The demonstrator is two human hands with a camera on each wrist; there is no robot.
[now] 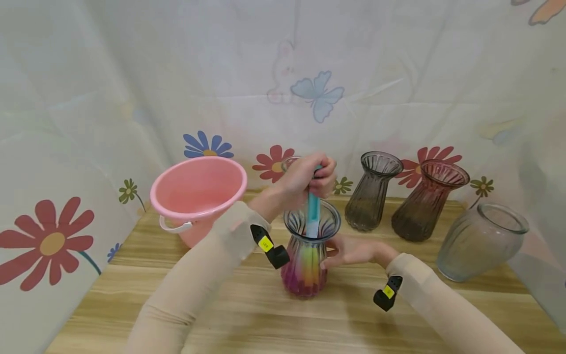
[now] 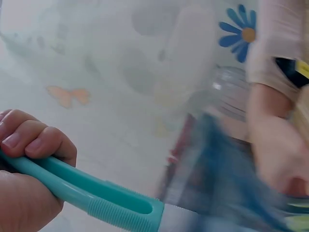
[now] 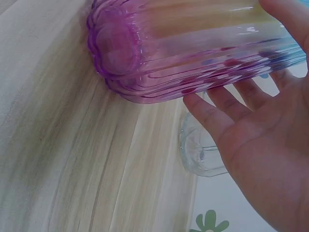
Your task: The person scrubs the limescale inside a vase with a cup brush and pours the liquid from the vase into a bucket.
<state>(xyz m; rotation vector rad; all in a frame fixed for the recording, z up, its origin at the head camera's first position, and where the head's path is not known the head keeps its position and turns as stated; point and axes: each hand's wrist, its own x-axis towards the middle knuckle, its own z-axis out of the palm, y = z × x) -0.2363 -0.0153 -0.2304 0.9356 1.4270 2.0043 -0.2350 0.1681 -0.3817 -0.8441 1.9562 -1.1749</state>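
In the head view my left hand [image 1: 309,178] grips the teal handle of a bottle brush [image 1: 313,209] from above. The brush stands down inside a ribbed glass vase [image 1: 293,275], tinted blue at the rim and purple at the base; its head is unclear through the glass. My right hand [image 1: 353,250] holds the vase from the right side. Fingers wrap the teal handle [image 2: 126,205] in the left wrist view, where the vase is blurred. In the right wrist view, the thumb and fingers of my right hand [image 3: 270,150] lie on opposite sides of the tilted-looking vase [image 3: 193,58].
A pink bucket [image 1: 199,189] with a white handle stands at the left. Toward the right are a grey vase [image 1: 369,196], a reddish vase [image 1: 426,209] and a clear vase [image 1: 477,246]. Another clear glass rim [image 1: 289,162] shows behind my left hand. The wooden table [image 1: 247,319] meets a patterned curtain.
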